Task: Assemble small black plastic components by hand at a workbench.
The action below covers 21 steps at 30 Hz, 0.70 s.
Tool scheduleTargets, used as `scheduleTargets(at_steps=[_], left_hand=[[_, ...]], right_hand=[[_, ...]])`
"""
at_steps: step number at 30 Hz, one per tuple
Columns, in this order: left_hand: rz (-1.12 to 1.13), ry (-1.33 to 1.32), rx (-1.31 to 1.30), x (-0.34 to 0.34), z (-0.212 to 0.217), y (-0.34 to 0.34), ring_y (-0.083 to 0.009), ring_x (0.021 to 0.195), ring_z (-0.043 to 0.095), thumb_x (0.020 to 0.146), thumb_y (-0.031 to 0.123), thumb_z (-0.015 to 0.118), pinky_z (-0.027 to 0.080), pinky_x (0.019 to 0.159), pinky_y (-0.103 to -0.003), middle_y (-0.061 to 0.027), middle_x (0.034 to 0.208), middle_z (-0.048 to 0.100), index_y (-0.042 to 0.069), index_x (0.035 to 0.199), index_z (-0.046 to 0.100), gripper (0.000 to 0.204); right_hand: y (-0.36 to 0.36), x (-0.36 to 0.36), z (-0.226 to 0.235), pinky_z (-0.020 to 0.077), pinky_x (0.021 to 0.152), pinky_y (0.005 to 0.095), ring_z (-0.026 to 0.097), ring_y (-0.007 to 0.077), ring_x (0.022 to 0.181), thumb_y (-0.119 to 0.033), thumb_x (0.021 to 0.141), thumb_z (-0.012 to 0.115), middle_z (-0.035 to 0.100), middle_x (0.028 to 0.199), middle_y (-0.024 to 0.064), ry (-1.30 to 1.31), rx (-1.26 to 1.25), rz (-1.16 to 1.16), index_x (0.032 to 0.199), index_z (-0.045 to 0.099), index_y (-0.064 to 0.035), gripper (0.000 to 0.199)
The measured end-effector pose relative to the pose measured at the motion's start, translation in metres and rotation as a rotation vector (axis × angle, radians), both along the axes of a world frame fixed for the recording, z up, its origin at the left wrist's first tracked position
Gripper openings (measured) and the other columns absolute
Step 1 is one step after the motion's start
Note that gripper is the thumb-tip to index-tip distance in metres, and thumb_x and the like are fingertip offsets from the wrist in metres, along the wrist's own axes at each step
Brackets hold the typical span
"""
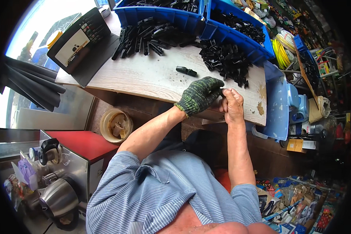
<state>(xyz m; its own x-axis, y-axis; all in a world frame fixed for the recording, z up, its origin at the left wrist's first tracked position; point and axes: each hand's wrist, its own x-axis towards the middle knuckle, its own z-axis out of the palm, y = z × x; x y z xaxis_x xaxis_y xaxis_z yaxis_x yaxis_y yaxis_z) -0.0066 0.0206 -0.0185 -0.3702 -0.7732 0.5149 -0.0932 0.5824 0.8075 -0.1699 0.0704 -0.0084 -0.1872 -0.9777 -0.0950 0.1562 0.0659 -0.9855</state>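
Observation:
My left hand [200,94], in a green and black knitted glove, is over the front edge of the pale wooden table [144,76], its fingers curled. Close against its fingertips is my bare right hand [234,106], with thumb and forefinger pinched together. A tiny pale spot shows between the two hands; whatever they hold is too small or hidden to name. Just beyond the glove, one black plastic piece [186,71] lies alone on the tabletop. Farther back are a pile of long black plastic pieces [147,37] and, to its right, a heap of small black clip-like parts [227,60].
Two blue bins [160,15] of black parts stand along the back. A tablet [80,41] leans at the left. Below the table sits a bucket [116,125]; a metal kettle [59,197] is lower left. A blue tub [277,105] adjoins the right edge.

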Motion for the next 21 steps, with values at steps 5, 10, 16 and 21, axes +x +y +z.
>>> scheduleTargets(at_steps=[5,10,16,21], left_hand=[[0.041,-0.051,-0.028,-0.004,-0.008,-0.001,-0.0363,0.094,0.067,0.092,0.019,0.065,0.053,0.08,-0.043,-0.0173,0.102,0.07,0.007,0.112,0.069,0.023],[0.08,0.091,0.258,-0.008,-0.009,-0.008,-0.0356,0.097,0.067,0.092,0.022,0.064,0.053,0.082,-0.043,-0.0169,0.104,0.07,0.005,0.112,0.067,0.026],[0.062,0.004,0.496,-0.009,-0.005,-0.015,-0.0161,0.076,0.067,0.095,0.02,0.061,0.054,0.07,-0.032,-0.01,0.092,0.067,0.003,0.112,0.066,0.024],[0.387,-0.218,-0.009,0.026,0.021,-0.006,-0.0336,0.101,0.064,0.09,0.02,0.067,0.05,0.086,-0.045,-0.0164,0.11,0.067,0.006,0.116,0.066,0.029]], right_hand=[[-0.004,0.005,-0.012,0.0332,0.037,0.0221,0.035,0.005,0.036,-0.027,0.096,0.067,0.045,0.049,-0.0049,0.058,-0.043,-0.081,0.091,0.065,-0.0049,0.022],[-0.007,0.015,-0.001,0.0297,0.035,0.0221,0.033,0.004,0.034,-0.03,0.096,0.068,0.044,0.048,-0.0065,0.132,-0.037,-0.073,0.098,0.068,-0.0045,0.026],[-0.009,0.018,-0.014,0.0303,0.054,0.0199,0.037,-0.0001,0.059,-0.03,0.099,0.064,0.048,0.067,-0.0104,0.309,-0.182,-0.071,0.093,0.066,-0.0068,0.024],[-0.001,0.024,-0.003,0.0377,0.049,0.0231,0.036,0.0038,0.052,-0.033,0.102,0.055,0.038,0.059,-0.0072,0.275,-0.086,-0.162,0.078,0.053,-0.0095,0.033]])
